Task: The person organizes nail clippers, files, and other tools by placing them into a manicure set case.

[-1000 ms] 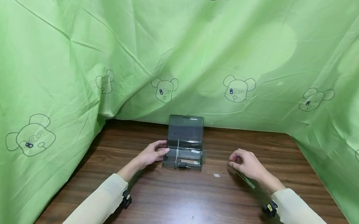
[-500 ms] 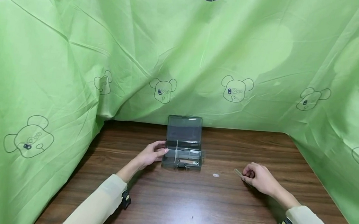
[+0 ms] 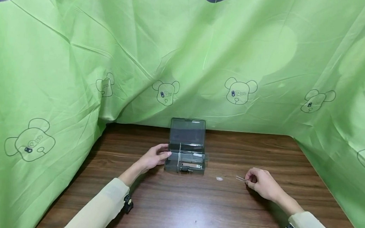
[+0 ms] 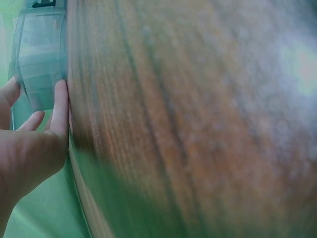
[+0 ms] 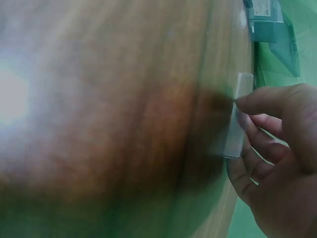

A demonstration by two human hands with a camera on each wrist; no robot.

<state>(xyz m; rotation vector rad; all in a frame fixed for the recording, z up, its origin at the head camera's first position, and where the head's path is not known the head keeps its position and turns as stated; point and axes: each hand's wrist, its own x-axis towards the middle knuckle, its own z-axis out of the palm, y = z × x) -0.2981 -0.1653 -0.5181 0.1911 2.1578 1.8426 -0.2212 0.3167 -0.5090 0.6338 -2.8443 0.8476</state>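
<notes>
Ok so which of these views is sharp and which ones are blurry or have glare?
Head view: sharp and evenly lit, with soft shadows under both arms on the table. Left wrist view: wood smeared and hazy, pale glare at upper right; only the left hand is fairly clear. Right wrist view: wood blurred, bright glare at left.

Clear strip (image 5: 236, 115) pinched in my right hand (image 3: 261, 184): too blurred to identify. Box (image 3: 186, 156) contents beside my left hand (image 3: 154, 157): too small.

box (image 3: 186, 156) mid-table (image 3: 195, 206), small disc (image 3: 219, 178) right, curtain (image 3: 79, 50) behind
</notes>
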